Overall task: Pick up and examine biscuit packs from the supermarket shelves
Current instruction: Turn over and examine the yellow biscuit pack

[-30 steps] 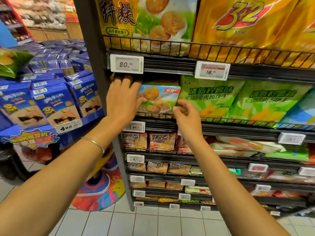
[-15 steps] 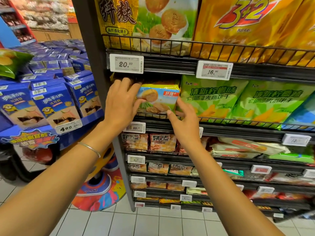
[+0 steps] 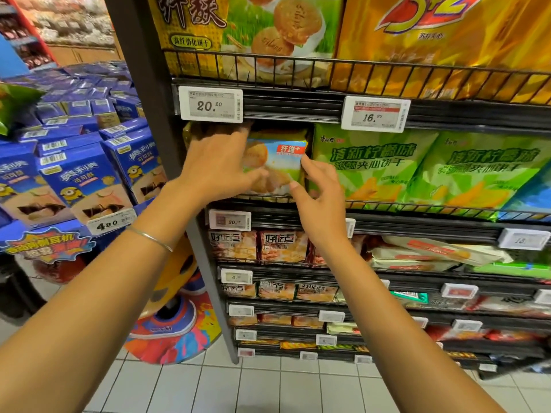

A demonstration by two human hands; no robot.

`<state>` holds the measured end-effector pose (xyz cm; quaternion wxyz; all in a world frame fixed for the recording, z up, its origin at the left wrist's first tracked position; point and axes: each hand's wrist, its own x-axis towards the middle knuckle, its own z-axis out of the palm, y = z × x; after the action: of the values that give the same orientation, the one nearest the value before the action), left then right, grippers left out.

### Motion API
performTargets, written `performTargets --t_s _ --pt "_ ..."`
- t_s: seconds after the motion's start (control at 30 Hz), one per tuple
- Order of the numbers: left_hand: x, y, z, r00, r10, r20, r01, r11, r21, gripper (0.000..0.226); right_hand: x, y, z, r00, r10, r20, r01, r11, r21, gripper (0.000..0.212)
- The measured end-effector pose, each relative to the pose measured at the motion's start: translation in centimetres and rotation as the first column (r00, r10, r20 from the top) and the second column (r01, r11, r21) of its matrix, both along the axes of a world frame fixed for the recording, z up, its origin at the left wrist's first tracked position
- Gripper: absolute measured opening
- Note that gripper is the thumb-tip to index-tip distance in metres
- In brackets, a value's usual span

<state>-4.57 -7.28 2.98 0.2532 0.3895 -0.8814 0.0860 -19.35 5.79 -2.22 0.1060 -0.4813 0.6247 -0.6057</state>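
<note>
The pack [image 3: 277,162] stands at the left end of the shelf [image 3: 417,207], behind its wire front rail and under the price tag [image 3: 210,105] reading 20.20. Only its middle and right part show: a red label reading 纤维+, round biscuits, blue sky. Its foot is crossed by the rail. The left grip [image 3: 214,162] hides its left half, spread wide, fingers laid up over the pack and thumb stretched across the front; the fingertips are blurred against the dark gap under the tag. The right grip [image 3: 322,204] pinches the pack's right edge, forefinger high on the edge, thumb lower on the front, the other fingers curled. A thin bracelet [image 3: 149,238] circles the left wrist. Just right of the pack stand green packs [image 3: 369,168] printed 清新柠檬味 and 夹心饼干, the farthest cut by the frame edge. A second tag [image 3: 375,116] above them reads 16.90. On the shelf above, a yellow bag [image 3: 238,25] shows 高纤消化饼干, its top cut off, beside a gold bag [image 3: 432,25] marked 3+2. Below, small packs [image 3: 259,245] read 好吃点; the lower tags are too small to read. Left of the rack, blue boxes [image 3: 83,180] read 奥利奥, priced 4.90.
</note>
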Motion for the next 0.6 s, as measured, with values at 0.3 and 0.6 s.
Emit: performTargets --t_s 0.3,0.6 --pt "-4.5 2.0 1.8 0.988 -0.099 0.118 0.096 0.995 0.028 0.071 -2.1 1.7 0.0 0.986 0.115 0.118 -0.115 0.993 -0.014 0.046" --pt "-2.2 3.4 0.7 0.971 -0.237 0.037 0.240 0.958 -0.155 0.082 -4.0 1.0 0.7 0.894 0.319 0.314 -0.351 0.935 0.052 0.081"
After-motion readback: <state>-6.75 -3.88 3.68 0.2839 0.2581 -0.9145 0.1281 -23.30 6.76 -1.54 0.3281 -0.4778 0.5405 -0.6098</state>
